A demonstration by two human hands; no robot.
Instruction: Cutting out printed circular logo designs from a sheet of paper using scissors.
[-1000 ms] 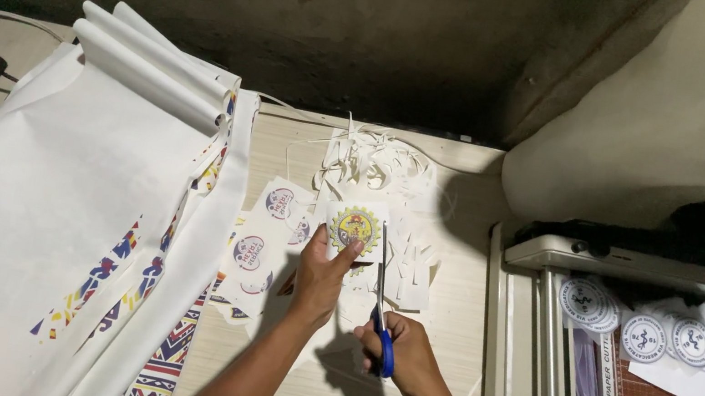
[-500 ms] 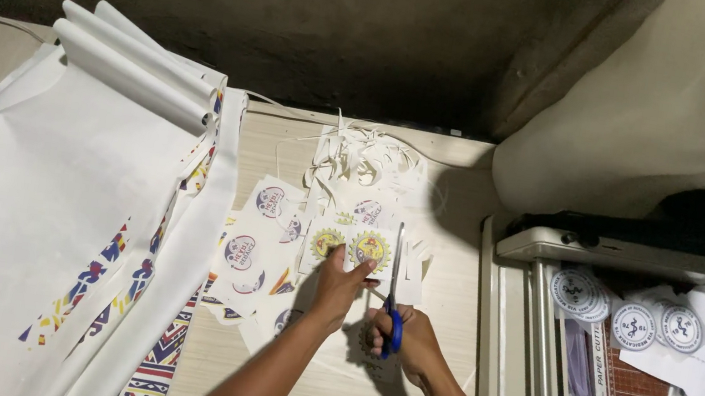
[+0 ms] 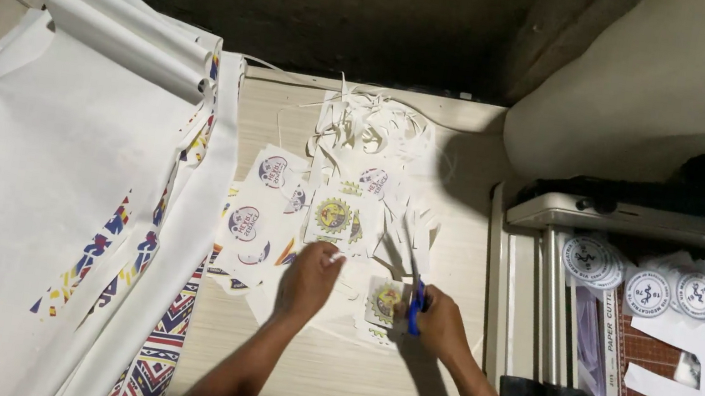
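My left hand [image 3: 309, 279] rests on the wooden table [image 3: 345, 381], its fingertips pinching the lower edge of a white printed sheet [image 3: 332, 215] with a round yellow emblem. My right hand [image 3: 443, 326] grips blue-handled scissors [image 3: 415, 306], blades pointing away from me. Between the two hands lies a small cut square [image 3: 384, 301] bearing the same yellow emblem, just left of the scissors. More sheets with round red-and-blue emblems [image 3: 258, 212] spread out to the left of my left hand.
Large white banners with coloured patterns [image 3: 51, 183] and rolled ends [image 3: 119, 27] cover the left. A pile of paper offcuts [image 3: 371, 132] lies at the table's far edge. A paper trimmer [image 3: 542, 289] holding round stickers [image 3: 647, 290] stands right, under a big white roll [image 3: 680, 88].
Both hands have drawn back toward me. The emblem sheet my left hand held up now lies flat, and a small cut square sits by the scissors.
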